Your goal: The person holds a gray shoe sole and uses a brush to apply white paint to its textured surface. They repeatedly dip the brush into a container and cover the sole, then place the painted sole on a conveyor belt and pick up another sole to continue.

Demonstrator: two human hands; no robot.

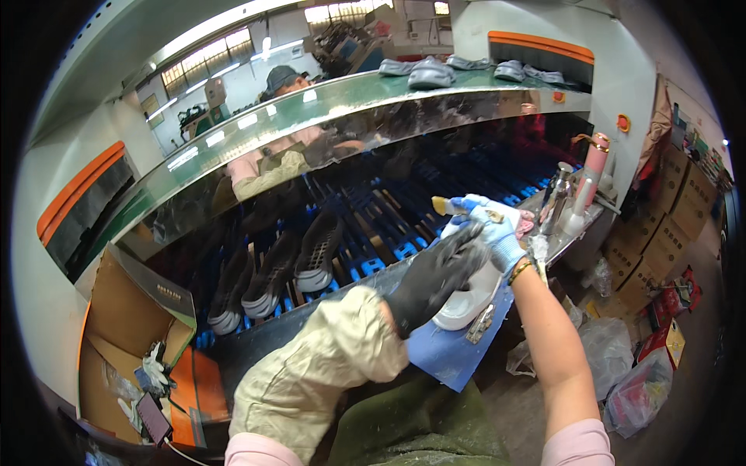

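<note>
My left hand (440,274), in a black glove with a beige sleeve cover above it, reaches across to my right hand. It is blurred, and whether its fingers hold anything is hidden. My right hand (495,227) wears a light blue and white glove. It grips a small brush (440,205), whose yellowish tip points left. Below both hands a white plastic container (460,310) rests on a blue sheet (449,355). Left of them, several dark shoe soles with pale heels (315,278) lie on a rack of blue-ended bars (373,266).
A green conveyor belt (349,93) carrying grey shoes (431,74) runs above. Bottles, including a pink flask (595,154), stand at right. An open cardboard box (116,309) and a phone (154,418) are at left. A person in a cap (282,78) is behind the belt.
</note>
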